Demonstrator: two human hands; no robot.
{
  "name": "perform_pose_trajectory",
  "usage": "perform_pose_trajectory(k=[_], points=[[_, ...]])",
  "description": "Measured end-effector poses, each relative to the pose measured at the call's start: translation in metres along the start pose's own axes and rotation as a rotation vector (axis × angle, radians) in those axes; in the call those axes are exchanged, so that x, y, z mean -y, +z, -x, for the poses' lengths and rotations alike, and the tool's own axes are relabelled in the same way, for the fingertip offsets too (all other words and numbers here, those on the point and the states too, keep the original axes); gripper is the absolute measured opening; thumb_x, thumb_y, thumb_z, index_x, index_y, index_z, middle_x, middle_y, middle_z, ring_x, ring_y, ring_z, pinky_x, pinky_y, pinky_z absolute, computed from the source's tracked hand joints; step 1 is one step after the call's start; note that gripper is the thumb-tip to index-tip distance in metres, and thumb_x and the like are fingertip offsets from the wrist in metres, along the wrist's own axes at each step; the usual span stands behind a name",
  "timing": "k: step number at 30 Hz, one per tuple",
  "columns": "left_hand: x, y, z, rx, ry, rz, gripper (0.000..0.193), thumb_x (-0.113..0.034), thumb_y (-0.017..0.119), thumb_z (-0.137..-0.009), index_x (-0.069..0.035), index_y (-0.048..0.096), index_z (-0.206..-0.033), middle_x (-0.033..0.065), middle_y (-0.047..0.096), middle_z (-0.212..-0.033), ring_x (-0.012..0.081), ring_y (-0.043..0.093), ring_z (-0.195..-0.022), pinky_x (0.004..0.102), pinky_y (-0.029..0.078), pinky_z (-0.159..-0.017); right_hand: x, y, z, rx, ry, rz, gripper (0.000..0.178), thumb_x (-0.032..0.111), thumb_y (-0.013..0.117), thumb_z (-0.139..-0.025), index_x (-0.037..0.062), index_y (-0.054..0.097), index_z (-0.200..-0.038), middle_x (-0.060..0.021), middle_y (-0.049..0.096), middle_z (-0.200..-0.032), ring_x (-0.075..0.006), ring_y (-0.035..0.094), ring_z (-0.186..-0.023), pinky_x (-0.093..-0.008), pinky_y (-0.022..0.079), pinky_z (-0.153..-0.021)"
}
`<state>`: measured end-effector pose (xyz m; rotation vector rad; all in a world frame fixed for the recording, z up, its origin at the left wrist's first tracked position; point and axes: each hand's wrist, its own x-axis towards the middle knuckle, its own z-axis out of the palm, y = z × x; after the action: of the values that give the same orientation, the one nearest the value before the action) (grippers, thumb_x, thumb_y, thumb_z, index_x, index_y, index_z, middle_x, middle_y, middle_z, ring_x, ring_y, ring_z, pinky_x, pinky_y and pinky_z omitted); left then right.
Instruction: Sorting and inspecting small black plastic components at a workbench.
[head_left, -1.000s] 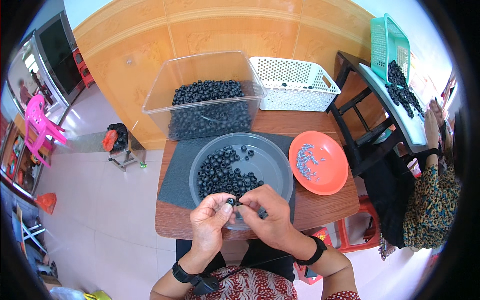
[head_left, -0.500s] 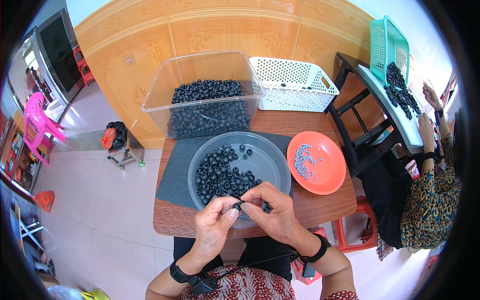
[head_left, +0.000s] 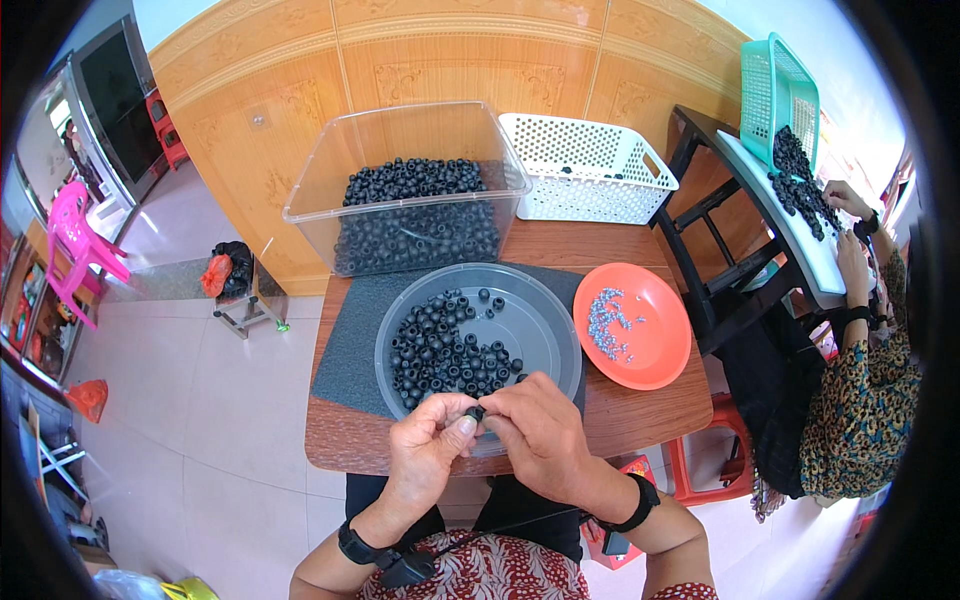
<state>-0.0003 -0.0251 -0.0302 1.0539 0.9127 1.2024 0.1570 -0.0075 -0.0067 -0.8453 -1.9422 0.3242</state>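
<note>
A small wooden table stands against a wood-panelled wall, and everything else sits in relation to it. At its far left edge is the largest container, a clear plastic bin partly filled with black rubber rings. Beside the bin, at the table's far right, lies a white perforated basket, nearly empty. A dark grey mat covers the table's left half, and on it rests a round grey basin with a heap of loose black rings gathered on its left side. On the table's right part, just beside the basin, is an orange plate scattered with tiny silvery pieces.

At the table's near edge, over the basin's rim, the person's two hands meet. The left hand has its thumb and forefinger pinched narrowly on a single black ring. The right hand curls its fingers in close to the same ring from the other side, fingertips touching it; whether it also grips something tiny there I cannot tell. Both wrists carry dark bands.

Right of the table, at a separate dark stand, another person's hands work over a white tray of more black rings, with a teal basket behind it.
</note>
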Motion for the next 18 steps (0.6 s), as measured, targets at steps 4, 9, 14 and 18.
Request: perform_pose_trajectory(k=[4, 9, 14, 18], points=[[-0.002, -0.001, -0.001, -0.041, -0.098, 0.103, 0.016, -0.006, 0.059, -0.087, 0.005, 0.059, -0.098, 0.0075, 0.064, -0.083, 0.0112, 0.060, -0.071, 0.0235, 0.050, -0.067, 0.002, 0.007, 0.006, -0.032, -0.084, 0.112, 0.032, -0.004, 0.068, -0.064, -0.0027, 0.057, -0.095, -0.0139, 0.058, -0.083, -0.0288, 0.053, -0.066, -0.0353, 0.043, -0.057], [-0.006, 0.000, -0.003, -0.003, -0.150, 0.174, 0.014, -0.004, 0.060, -0.086, 0.006, 0.059, -0.095, 0.0088, 0.064, -0.083, 0.0134, 0.062, -0.074, 0.0251, 0.052, -0.069, 0.003, 0.008, 0.009, -0.029, -0.166, 0.292, 0.038, -0.004, 0.069, -0.059, -0.0053, 0.056, -0.095, -0.0151, 0.057, -0.082, -0.0281, 0.053, -0.066, -0.0360, 0.043, -0.057], [-0.007, -0.004, -0.003, 0.018, -0.174, 0.206, 0.017, -0.006, 0.060, -0.086, 0.007, 0.060, -0.098, 0.0093, 0.065, -0.083, 0.0139, 0.062, -0.073, 0.0255, 0.052, -0.069, -0.001, 0.010, 0.009, -0.066, -0.195, 0.273, 0.037, -0.002, 0.069, -0.059, -0.0059, 0.056, -0.093, -0.0146, 0.056, -0.081, -0.0278, 0.052, -0.065, -0.0353, 0.043, -0.054], [-0.011, -0.002, -0.005, 0.037, -0.224, 0.159, 0.020, -0.008, 0.061, -0.086, 0.008, 0.061, -0.098, 0.0097, 0.066, -0.081, 0.0136, 0.062, -0.070, 0.0246, 0.051, -0.067, -0.005, 0.007, 0.008, -0.074, -0.193, 0.280, 0.037, -0.002, 0.069, -0.058, -0.0062, 0.056, -0.092, -0.0150, 0.056, -0.080, -0.0281, 0.052, -0.064, -0.0355, 0.043, -0.055]])
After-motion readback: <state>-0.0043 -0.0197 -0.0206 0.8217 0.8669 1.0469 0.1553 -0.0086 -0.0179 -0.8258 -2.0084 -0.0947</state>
